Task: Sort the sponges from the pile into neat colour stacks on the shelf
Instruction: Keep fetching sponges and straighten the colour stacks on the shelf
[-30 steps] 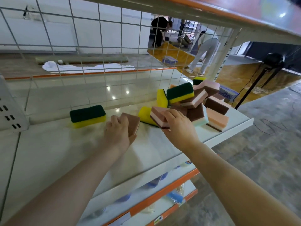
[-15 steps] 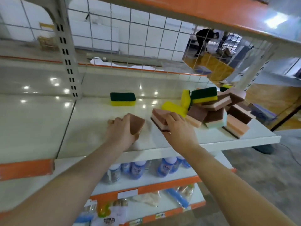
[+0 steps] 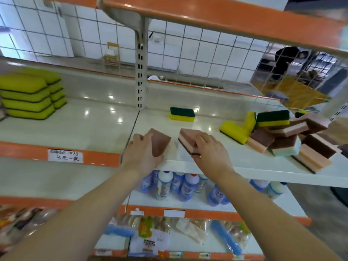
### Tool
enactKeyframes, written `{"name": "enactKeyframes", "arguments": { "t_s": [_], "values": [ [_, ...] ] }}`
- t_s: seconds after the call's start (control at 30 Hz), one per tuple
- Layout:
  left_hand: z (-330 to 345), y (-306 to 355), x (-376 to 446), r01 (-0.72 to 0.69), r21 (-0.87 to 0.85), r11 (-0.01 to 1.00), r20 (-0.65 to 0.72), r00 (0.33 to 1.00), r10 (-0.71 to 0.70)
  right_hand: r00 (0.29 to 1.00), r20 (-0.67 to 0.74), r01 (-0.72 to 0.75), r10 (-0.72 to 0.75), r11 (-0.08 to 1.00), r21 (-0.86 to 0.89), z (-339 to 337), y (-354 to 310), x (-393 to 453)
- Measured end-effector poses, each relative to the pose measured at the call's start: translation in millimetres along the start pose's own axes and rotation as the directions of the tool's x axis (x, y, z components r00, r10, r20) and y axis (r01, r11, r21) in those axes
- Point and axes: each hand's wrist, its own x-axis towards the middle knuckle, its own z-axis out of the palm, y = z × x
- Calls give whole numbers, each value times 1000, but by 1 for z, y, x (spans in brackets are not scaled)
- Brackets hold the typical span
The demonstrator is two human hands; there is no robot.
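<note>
My left hand (image 3: pixel 140 154) grips a brown-topped sponge (image 3: pixel 160 141) with a white body, tilted at the front of the white shelf (image 3: pixel 254 171). Beside it, my right hand (image 3: pixel 211 151) holds a brown, pink and dark layered sponge (image 3: pixel 188 137) close to the shelf surface. A pile of sponges (image 3: pixel 286 136), yellow-green ones and brown layered ones, lies jumbled at the right. One green and yellow sponge (image 3: pixel 182 114) sits alone near the back.
Stacked yellow-green sponges (image 3: pixel 28 95) fill the neighbouring shelf at left. A perforated upright post (image 3: pixel 139 72) divides the two shelves, with a wire grid behind. Bottles (image 3: pixel 184 185) and packaged goods stand on lower shelves. An orange shelf edge (image 3: pixel 226 14) hangs overhead.
The view has swung left and back, revealing the left shelf. My right hand has carried the layered sponge left, away from the pile, toward the sponge in my left hand.
</note>
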Motion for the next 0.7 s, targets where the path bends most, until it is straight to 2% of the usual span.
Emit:
{"name": "enactKeyframes", "arguments": {
  "t_s": [0.27, 0.47, 0.7],
  "values": [
    [-33, -48, -22, 83, 4, 997, -61, 995, -83, 995, 6, 104, -104, 994, 22, -4, -61, 11],
    [-59, -98, -41, 115, 6, 993, -166, 980, -113, 985, -12, 171, -171, 984, 46, -5, -111, 22],
    [-99, -167, -65, 195, -17, 981, -179, 964, -195, 972, -25, 234, -233, 968, 91, 0, -188, 29]
  ]
}}
